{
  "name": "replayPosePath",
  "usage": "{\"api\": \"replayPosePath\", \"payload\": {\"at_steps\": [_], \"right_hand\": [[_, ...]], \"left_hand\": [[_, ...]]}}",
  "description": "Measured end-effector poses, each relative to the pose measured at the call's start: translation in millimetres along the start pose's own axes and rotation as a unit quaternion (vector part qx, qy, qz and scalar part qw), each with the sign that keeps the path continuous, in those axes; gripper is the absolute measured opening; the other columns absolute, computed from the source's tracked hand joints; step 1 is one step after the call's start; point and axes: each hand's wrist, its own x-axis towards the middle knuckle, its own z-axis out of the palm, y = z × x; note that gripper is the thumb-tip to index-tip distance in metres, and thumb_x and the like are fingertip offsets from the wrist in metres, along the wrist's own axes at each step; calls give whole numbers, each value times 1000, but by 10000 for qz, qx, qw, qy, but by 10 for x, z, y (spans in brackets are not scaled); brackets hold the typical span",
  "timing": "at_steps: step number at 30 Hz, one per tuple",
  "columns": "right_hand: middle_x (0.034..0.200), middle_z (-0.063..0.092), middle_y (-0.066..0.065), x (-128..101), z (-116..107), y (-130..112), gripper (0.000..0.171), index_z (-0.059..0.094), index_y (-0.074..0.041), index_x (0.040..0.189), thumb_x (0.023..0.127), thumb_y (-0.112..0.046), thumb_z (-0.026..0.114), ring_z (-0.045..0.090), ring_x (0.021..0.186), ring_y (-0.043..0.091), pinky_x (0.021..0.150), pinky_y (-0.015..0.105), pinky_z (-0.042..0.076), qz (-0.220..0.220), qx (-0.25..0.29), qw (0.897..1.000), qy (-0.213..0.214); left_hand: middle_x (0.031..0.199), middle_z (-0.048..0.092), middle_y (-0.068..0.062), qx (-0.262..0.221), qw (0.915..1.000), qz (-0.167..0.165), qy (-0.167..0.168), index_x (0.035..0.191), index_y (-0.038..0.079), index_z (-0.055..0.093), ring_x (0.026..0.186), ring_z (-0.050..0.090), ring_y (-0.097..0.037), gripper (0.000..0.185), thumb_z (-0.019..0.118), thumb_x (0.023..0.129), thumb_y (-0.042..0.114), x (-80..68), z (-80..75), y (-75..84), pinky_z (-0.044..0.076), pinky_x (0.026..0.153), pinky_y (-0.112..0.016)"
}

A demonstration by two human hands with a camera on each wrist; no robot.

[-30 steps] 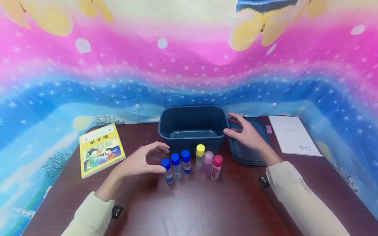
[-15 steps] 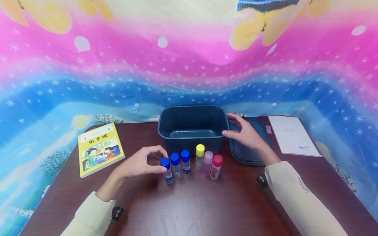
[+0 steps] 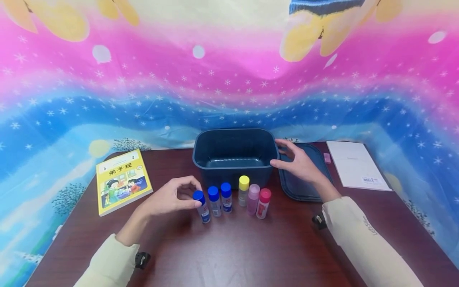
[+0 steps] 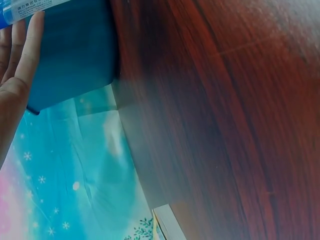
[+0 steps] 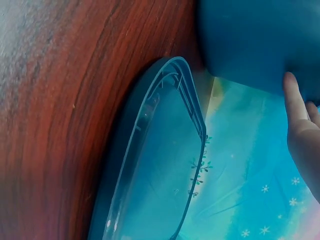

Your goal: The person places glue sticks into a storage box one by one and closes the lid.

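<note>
In the head view my left hand point(image 3: 168, 196) pinches the leftmost blue-capped glue stick point(image 3: 202, 208) near its cap; the stick leans slightly left. Its label also shows at the top left of the left wrist view, against the fingers point(image 4: 31, 47). Two more blue-capped glue sticks point(image 3: 220, 201) stand beside it. Farther right stand a yellow-capped stick point(image 3: 243, 193), a pink one point(image 3: 252, 201) and a red-capped one point(image 3: 263, 205). Behind them is a dark blue bin point(image 3: 233, 175). Fingers of my right hand point(image 3: 299, 163) rest on its right side, with the thumb by the rim.
The bin's lid point(image 3: 305, 185) lies to its right; the right wrist view shows its raised rim point(image 5: 135, 127). Beyond it are a small pink block point(image 3: 326, 158) and a white notebook point(image 3: 356, 165). A yellow book point(image 3: 123, 183) lies at the left. A patterned cloth point(image 3: 229, 87) hangs behind.
My left fingers have closed in on the leftmost glue stick, and its cap end has tipped a little left. The right hand has moved slightly left onto the bin's side.
</note>
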Motion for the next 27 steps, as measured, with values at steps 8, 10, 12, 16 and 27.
{"api": "replayPosePath", "payload": {"at_steps": [8,10,12,16,27], "right_hand": [[164,28,11,-22,15,10,74,33,-17,159,97,-32,70,34,146,38,109,64,35,100,8,9999,32],[164,28,11,-27,16,11,74,33,-17,159,97,-32,70,34,146,37,110,64,35,132,18,9999,32],[164,28,11,-29,17,8,74,33,-17,159,97,-33,70,34,146,37,110,64,35,161,27,9999,33],[164,27,10,-23,20,-11,74,33,-19,159,97,-34,70,34,146,36,110,63,35,197,26,9998,34],[164,27,9,-12,17,-36,75,32,-19,159,96,-35,71,34,146,35,111,62,35,230,40,9997,22]], "left_hand": [[106,67,-7,-47,9993,-25,359,109,15,65,102,65,-28,23,78,90,17,-26,-61,29,59,85,-38],[105,68,-7,-31,9989,-11,462,109,14,65,101,66,-28,24,78,90,17,-29,-79,31,60,84,-38],[104,68,-8,-15,9984,-39,568,110,13,64,100,67,-27,25,78,90,17,-31,-99,31,60,84,-37],[102,68,-10,-61,9960,-154,875,112,10,63,95,68,-28,28,79,90,16,-36,-151,15,60,81,-36],[102,66,-12,-574,9850,185,1616,109,-1,60,89,67,-24,24,73,89,-1,-68,-317,-20,61,78,-34]]}}
